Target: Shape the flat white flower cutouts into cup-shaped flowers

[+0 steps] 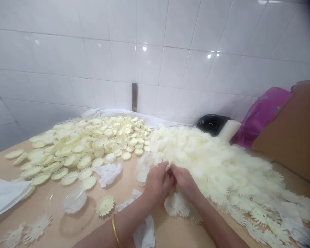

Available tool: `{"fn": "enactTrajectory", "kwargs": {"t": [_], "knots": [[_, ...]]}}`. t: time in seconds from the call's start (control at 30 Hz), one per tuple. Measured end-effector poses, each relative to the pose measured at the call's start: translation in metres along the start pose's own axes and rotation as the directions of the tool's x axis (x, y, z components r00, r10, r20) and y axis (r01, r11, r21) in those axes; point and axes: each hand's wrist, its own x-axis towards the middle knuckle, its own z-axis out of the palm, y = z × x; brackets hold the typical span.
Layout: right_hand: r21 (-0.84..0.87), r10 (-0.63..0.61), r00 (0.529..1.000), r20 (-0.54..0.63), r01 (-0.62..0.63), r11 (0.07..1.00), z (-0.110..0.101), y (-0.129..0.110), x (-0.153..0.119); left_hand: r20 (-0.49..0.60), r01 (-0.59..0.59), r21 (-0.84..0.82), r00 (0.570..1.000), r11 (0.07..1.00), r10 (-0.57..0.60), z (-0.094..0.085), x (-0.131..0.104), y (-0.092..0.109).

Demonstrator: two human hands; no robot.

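Observation:
My left hand point(158, 182) and my right hand point(184, 182) meet at the middle of the table, fingers closed and pressed together. A bit of a pale notched piece point(168, 166) shows between the fingertips; the fingers hide most of it. Just below them lies a whitish notched disc point(177, 205). To the right spreads a big heap of thin, pale, flower-shaped discs point(209, 162). On the left is a pile of thicker pale-yellow cups with toothed rims point(93, 141). One toothed yellow disc point(105, 206) lies apart, left of my left forearm.
A clear round tub point(74, 198) stands at the left, near crumpled white tissue point(108, 173) and a white cloth point(7, 196). At the right back are a black item point(213, 124), a white roll point(229, 130), a purple bag point(263, 113) and a cardboard box point(291, 134). A tiled wall point(150, 65) rises behind.

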Motion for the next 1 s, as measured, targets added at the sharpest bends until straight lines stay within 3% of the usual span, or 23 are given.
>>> {"fn": "enactTrajectory", "kwargs": {"t": [0.07,0.13,0.17,0.23,0.37,0.57,0.77,0.87,0.93,1.0], "knots": [[-0.139,-0.073,0.992,-0.106,0.058,0.989,0.0,0.0,-0.001,0.027,0.099,-0.216,0.995,0.971,-0.096,-0.003,0.004,0.0],[-0.202,-0.126,0.965,-0.228,0.08,0.976,-0.003,-0.001,0.001,0.136,0.244,-0.453,0.97,0.858,-0.204,-0.005,0.007,0.001],[-0.195,-0.133,0.958,-0.254,0.084,0.977,-0.005,-0.001,0.002,0.207,0.316,-0.537,0.948,0.782,-0.241,-0.007,0.009,0.002],[-0.132,-0.11,0.975,-0.19,0.086,0.987,-0.008,-0.001,0.004,0.315,0.407,-0.622,0.912,0.669,-0.262,-0.009,0.011,0.003],[-0.048,-0.084,0.996,-0.005,0.084,0.995,-0.008,-0.005,0.002,0.304,0.391,-0.669,0.92,0.632,-0.249,-0.012,0.012,0.004],[-0.088,-0.155,0.985,-0.074,0.148,0.985,-0.008,-0.009,-0.002,0.259,0.322,-0.712,0.946,0.624,-0.193,-0.014,0.013,0.005],[-0.115,-0.121,0.971,-0.205,0.099,0.988,-0.011,-0.002,0.001,0.395,0.405,-0.71,0.906,0.577,-0.149,-0.016,0.014,0.005],[-0.312,-0.326,0.916,-0.233,0.248,0.917,-0.006,0.003,-0.001,0.348,0.39,-0.694,0.918,0.606,-0.192,-0.013,0.014,0.002],[-0.501,-0.528,0.83,-0.182,0.384,0.776,-0.003,0.007,-0.003,0.288,0.351,-0.67,0.935,0.654,-0.208,-0.011,0.014,-0.001],[-0.621,-0.637,0.765,-0.099,0.452,0.64,-0.002,0.011,-0.003,0.243,0.339,-0.641,0.941,0.689,-0.236,-0.01,0.015,-0.003]]}}
